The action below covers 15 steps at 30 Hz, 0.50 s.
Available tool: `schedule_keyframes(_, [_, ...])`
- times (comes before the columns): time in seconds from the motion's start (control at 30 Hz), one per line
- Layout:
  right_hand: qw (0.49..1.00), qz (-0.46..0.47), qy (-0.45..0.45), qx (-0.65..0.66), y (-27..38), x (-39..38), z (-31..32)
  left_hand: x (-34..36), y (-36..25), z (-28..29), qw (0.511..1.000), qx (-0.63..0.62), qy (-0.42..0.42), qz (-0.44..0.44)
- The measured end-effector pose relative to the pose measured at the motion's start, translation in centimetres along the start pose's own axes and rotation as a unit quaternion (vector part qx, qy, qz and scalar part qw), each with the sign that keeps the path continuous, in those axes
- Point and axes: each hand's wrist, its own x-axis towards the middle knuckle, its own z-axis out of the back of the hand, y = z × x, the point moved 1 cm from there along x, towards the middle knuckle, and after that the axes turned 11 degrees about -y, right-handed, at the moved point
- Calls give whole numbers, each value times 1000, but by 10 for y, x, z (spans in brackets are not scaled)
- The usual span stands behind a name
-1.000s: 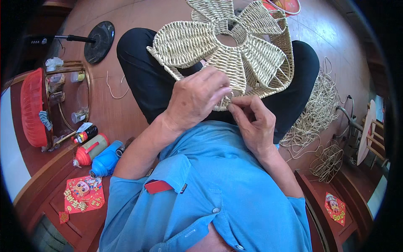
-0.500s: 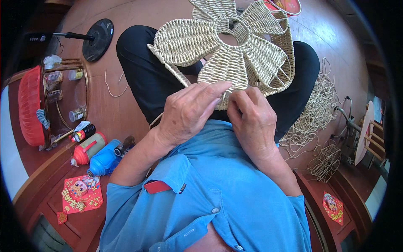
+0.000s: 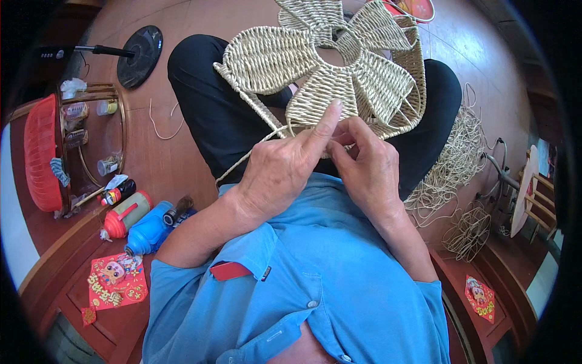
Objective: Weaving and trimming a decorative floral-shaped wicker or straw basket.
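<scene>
A pale woven straw basket point(image 3: 412, 57) with flower-petal panels point(image 3: 267, 60) rests across my lap. At its near edge is my left hand point(image 3: 282, 167), index finger stretched over the closest petal and the other fingers curled under at the rim. My right hand point(image 3: 368, 164) meets it there, thumb and index finger pinched together; what lies between them is hidden. A straw cord point(image 3: 242, 159) slants up from beside my left wrist to the basket's near left edge, with a small loop standing up by my left knuckles.
Loose straw cord point(image 3: 451, 164) lies heaped on the floor to the right, a smaller coil point(image 3: 470, 230) nearer me. Left are a rack with jars point(image 3: 109, 164), a red plastic basket point(image 3: 43, 155), a blue flask point(image 3: 148, 229), a red-and-beige flask point(image 3: 124, 215) and a black round stand base point(image 3: 139, 57).
My left hand has turned, its index finger now lifted and pointing across the petal. The cord at the left has risen into view. My right fingers stay pinched at the near edge.
</scene>
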Motion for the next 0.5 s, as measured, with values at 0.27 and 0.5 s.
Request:
schedule_keyframes(0.27, [998, 43, -44, 0, 2, -7, -6, 1, 3, 1, 999, -17, 41, 15])
schedule_keyframes(0.5, [999, 35, -25, -27, -5, -4, -10, 5, 1, -4, 998, -7, 65, 4])
